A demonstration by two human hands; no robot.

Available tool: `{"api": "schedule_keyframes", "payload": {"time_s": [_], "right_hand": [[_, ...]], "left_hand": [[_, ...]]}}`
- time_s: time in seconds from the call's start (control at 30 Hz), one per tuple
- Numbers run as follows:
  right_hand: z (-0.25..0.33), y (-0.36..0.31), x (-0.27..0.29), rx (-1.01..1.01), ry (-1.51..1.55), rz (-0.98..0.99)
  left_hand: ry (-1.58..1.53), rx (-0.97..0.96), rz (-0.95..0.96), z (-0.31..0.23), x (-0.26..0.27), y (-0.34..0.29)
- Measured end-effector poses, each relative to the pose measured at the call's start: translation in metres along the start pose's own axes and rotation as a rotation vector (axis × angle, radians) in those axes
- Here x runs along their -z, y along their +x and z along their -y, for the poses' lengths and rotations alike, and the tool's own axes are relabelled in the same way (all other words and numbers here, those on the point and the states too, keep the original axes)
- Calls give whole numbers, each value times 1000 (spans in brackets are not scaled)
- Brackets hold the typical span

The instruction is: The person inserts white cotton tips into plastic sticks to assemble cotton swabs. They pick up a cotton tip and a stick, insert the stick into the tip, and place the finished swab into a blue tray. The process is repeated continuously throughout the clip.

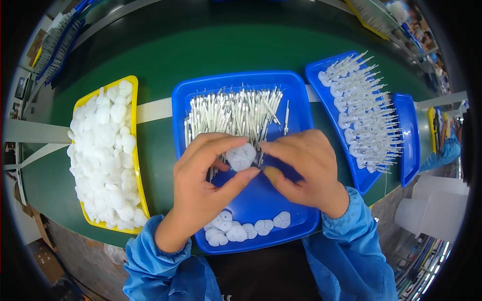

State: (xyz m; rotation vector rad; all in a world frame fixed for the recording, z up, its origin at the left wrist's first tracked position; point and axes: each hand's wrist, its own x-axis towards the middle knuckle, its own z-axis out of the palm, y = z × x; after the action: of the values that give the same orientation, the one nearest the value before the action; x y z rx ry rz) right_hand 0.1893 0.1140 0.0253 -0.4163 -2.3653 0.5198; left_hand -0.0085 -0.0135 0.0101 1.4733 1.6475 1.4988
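Observation:
Over the middle blue tray (296,200), my left hand (203,175) pinches a translucent white scalloped disc (241,157) between thumb and fingers. Close against its right side is my right hand (306,168), with thumb and forefinger brought together; what lies between them, if anything, is too small to make out. Just beyond both hands a dense bundle of thin white sticks (221,113) lies in the tray's far half. A single stick (286,118) lies apart to the right. Several more discs (263,227) sit along the tray's near edge.
At left, a yellow tray (135,165) is heaped with white rounded pieces (105,155). On the right, a blue tray (314,75) carries rows of discs with sticks attached (364,113). Beside that stands another blue tray (407,130). All rest on a green table (165,50).

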Motion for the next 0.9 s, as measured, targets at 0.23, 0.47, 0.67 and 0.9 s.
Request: {"api": "schedule_keyframes", "payload": {"time_s": [0.23,0.47,0.67,0.9], "right_hand": [[0,-7,0,117,-88,14],[-2,-5,1,-5,65,50],[-2,-12,7,49,56,55],[-10,-7,28,-11,-147,21]], "left_hand": [[56,-60,47,-2,2,-1],[-66,-9,94,3,-1,-3],[-92,16,121,-3,-1,-1],[-203,71,41,1,4,-1]]}}
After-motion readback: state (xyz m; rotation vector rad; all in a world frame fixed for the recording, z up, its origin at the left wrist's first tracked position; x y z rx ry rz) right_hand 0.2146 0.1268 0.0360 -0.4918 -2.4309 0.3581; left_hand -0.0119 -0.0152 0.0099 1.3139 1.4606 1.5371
